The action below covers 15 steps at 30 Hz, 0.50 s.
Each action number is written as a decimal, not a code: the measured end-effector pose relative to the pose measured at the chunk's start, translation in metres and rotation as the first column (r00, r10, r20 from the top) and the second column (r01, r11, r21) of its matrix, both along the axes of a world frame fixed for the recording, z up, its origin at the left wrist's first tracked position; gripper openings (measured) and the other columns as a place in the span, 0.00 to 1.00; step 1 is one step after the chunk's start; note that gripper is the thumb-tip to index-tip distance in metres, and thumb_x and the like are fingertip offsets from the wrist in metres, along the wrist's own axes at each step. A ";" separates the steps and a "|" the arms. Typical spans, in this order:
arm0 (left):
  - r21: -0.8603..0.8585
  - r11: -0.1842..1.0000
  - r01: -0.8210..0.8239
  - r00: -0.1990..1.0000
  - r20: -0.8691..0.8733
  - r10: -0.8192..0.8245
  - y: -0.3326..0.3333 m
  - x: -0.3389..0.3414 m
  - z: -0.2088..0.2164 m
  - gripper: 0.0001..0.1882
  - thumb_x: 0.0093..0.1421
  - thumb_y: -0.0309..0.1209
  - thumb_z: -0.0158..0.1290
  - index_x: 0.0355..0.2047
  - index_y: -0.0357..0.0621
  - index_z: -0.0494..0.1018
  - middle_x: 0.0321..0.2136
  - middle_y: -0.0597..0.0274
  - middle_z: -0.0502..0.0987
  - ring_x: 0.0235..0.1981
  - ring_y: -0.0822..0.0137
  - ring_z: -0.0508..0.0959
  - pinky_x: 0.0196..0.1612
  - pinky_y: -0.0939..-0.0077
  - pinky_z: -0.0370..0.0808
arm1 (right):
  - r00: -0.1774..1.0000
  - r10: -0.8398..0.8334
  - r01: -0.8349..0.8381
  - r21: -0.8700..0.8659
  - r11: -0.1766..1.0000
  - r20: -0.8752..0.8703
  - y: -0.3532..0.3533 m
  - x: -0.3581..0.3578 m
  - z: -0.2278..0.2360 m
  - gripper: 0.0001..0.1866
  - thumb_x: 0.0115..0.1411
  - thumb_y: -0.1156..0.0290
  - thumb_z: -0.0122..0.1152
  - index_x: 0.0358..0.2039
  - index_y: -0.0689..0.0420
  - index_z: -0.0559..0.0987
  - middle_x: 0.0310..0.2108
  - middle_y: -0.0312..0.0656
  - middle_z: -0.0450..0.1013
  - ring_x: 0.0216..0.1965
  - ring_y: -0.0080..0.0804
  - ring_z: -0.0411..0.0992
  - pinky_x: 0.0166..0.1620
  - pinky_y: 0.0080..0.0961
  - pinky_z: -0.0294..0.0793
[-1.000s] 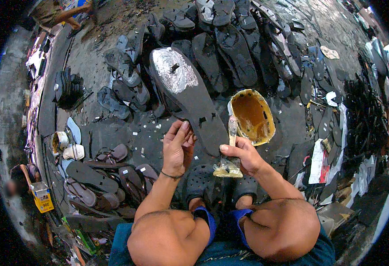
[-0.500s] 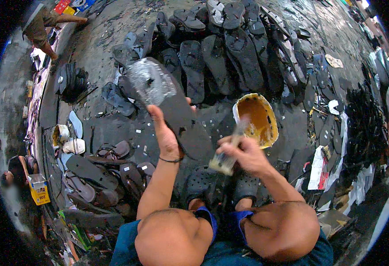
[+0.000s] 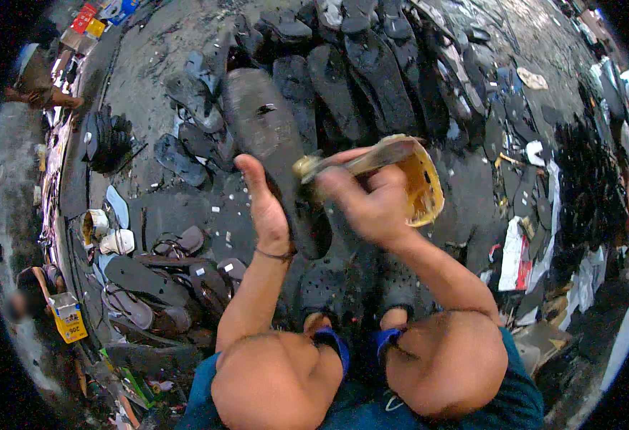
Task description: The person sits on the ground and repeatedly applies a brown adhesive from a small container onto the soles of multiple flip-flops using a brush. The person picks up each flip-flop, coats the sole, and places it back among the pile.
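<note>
My left hand grips a long dark sandal sole from beneath, thumb along its left edge. The sole's face is turned up, with a small hole toward its far end. In my right hand is a flat brush, its pale tip at the sole's right edge near the middle; motion blurs the fingers. Partly behind the brush and right hand stands a cut-down tub with a yellowish rim and amber glue-like liquid inside.
Rows of dark sandal soles lie beyond my hands. Finished-looking sandals are heaped at the left, near a small white cup. Black scraps pile up at the right. A yellow box stands far left, and another person's leg shows at upper left.
The brush has swung up and left from near my feet to the sole's edge. The sole has turned more upright, and the shiny glare on its far end has gone.
</note>
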<state>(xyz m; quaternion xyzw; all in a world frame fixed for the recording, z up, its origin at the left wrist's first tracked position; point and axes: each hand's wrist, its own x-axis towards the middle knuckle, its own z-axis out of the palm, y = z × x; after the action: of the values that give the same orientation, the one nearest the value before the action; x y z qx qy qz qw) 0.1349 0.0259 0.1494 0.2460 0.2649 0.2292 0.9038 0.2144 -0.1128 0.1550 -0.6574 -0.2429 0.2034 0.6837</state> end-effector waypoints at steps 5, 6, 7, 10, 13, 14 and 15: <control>-0.188 0.957 0.222 0.969 0.153 -0.195 0.003 -0.009 -0.010 0.43 0.59 0.74 0.45 0.47 0.42 0.76 0.38 0.60 0.82 0.38 0.61 0.81 0.45 0.63 0.80 | 0.994 0.072 -0.058 0.159 0.986 -0.084 0.006 0.006 0.030 0.12 0.61 0.72 0.70 0.42 0.61 0.80 0.34 0.39 0.80 0.38 0.26 0.77 0.44 0.26 0.77; -0.059 0.996 0.067 0.997 0.038 -0.065 -0.009 0.001 -0.006 0.44 0.58 0.74 0.44 0.48 0.42 0.75 0.39 0.59 0.81 0.38 0.60 0.81 0.45 0.63 0.80 | 0.980 -0.045 0.070 0.123 0.990 -0.193 0.006 0.018 0.021 0.12 0.60 0.71 0.71 0.42 0.61 0.80 0.35 0.39 0.80 0.39 0.26 0.77 0.45 0.27 0.76; 0.078 0.989 -0.124 0.990 -0.063 0.129 -0.003 0.011 -0.015 0.46 0.58 0.75 0.43 0.50 0.42 0.74 0.40 0.58 0.81 0.37 0.61 0.81 0.43 0.67 0.80 | 0.999 -0.034 0.035 -0.040 0.999 0.012 0.007 0.002 0.011 0.13 0.60 0.70 0.70 0.42 0.61 0.80 0.35 0.39 0.80 0.38 0.27 0.77 0.45 0.26 0.76; 0.192 0.981 0.028 1.000 -0.014 -0.026 0.014 -0.011 -0.007 0.46 0.58 0.75 0.42 0.50 0.42 0.74 0.38 0.59 0.81 0.36 0.64 0.80 0.41 0.70 0.79 | 0.978 -0.048 0.047 0.009 0.999 0.203 -0.008 -0.025 -0.001 0.12 0.58 0.67 0.71 0.40 0.59 0.82 0.33 0.43 0.82 0.36 0.34 0.80 0.44 0.31 0.78; 0.201 0.979 0.017 0.996 -0.090 0.001 0.001 -0.007 0.018 0.45 0.57 0.76 0.43 0.47 0.42 0.75 0.36 0.61 0.80 0.34 0.66 0.80 0.39 0.71 0.79 | 0.985 -0.113 0.142 -0.230 0.963 0.133 -0.018 0.027 -0.075 0.12 0.60 0.69 0.70 0.40 0.62 0.81 0.33 0.42 0.82 0.34 0.28 0.80 0.40 0.26 0.78; 0.201 0.980 -0.006 0.996 -0.090 0.025 0.006 -0.009 0.022 0.45 0.57 0.76 0.43 0.46 0.42 0.75 0.36 0.61 0.80 0.34 0.66 0.80 0.39 0.71 0.79 | 0.949 -0.175 0.218 -0.145 0.965 0.262 -0.012 0.030 -0.056 0.10 0.61 0.70 0.69 0.39 0.61 0.81 0.32 0.42 0.82 0.33 0.27 0.80 0.39 0.24 0.78; 0.120 0.993 0.022 0.992 -0.124 -0.007 0.005 -0.008 0.001 0.46 0.56 0.76 0.43 0.46 0.42 0.75 0.36 0.60 0.80 0.35 0.65 0.80 0.41 0.69 0.79 | 0.989 -0.135 0.140 -0.095 0.986 0.062 -0.005 0.020 -0.033 0.10 0.61 0.70 0.69 0.39 0.61 0.81 0.34 0.42 0.81 0.34 0.27 0.79 0.40 0.24 0.78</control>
<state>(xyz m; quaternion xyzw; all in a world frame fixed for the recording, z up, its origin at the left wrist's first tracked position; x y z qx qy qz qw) 0.1266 0.0310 0.1506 0.3159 0.3040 0.2228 0.8707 0.2348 -0.1175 0.1223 -0.7109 -0.2053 0.1492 0.6558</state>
